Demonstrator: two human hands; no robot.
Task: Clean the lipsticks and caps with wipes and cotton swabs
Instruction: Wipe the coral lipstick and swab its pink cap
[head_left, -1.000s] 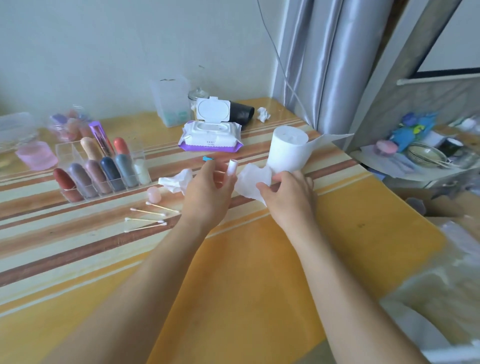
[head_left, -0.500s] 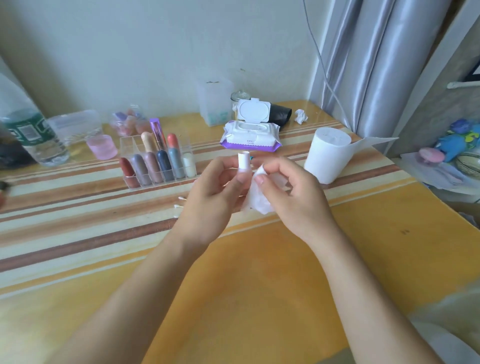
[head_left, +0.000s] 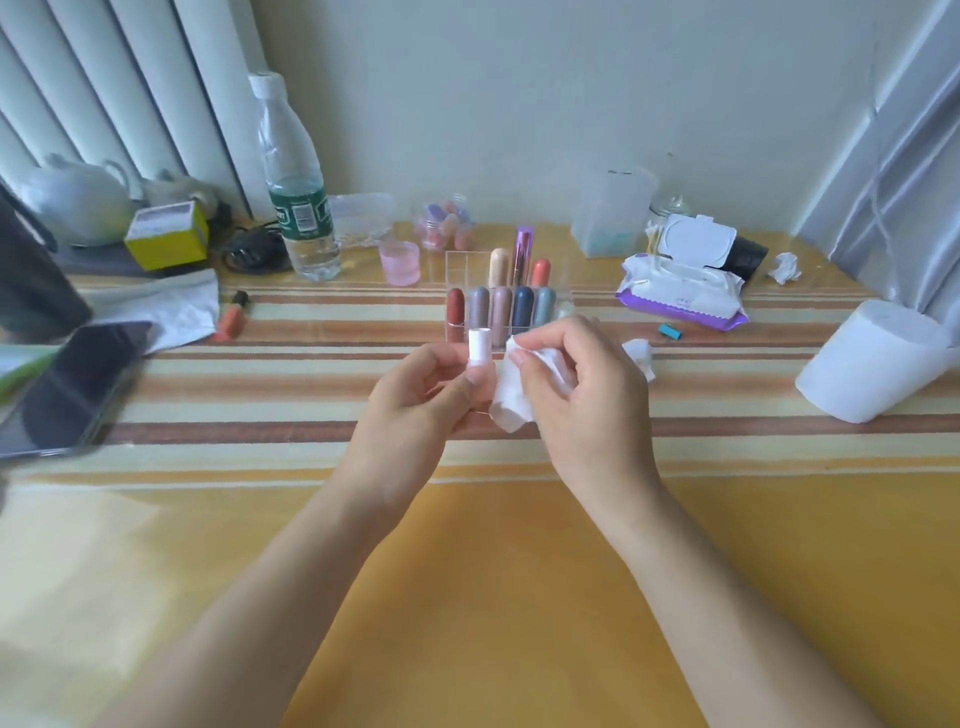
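white lipstick tube (head_left: 479, 347) held upright by left hand (head_left: 415, 405), crumpled wipe (head_left: 511, 402) pinched by right hand (head_left: 584, 395) just beside it, lipstick organizer (head_left: 467, 270) beyond both hands, bottle label (head_left: 301, 213) unreadable, grips unchanged from a moment earlier

White lipstick tube (head_left: 479, 347) upright, held at its base; crumpled white wipe (head_left: 510, 410) just beside it
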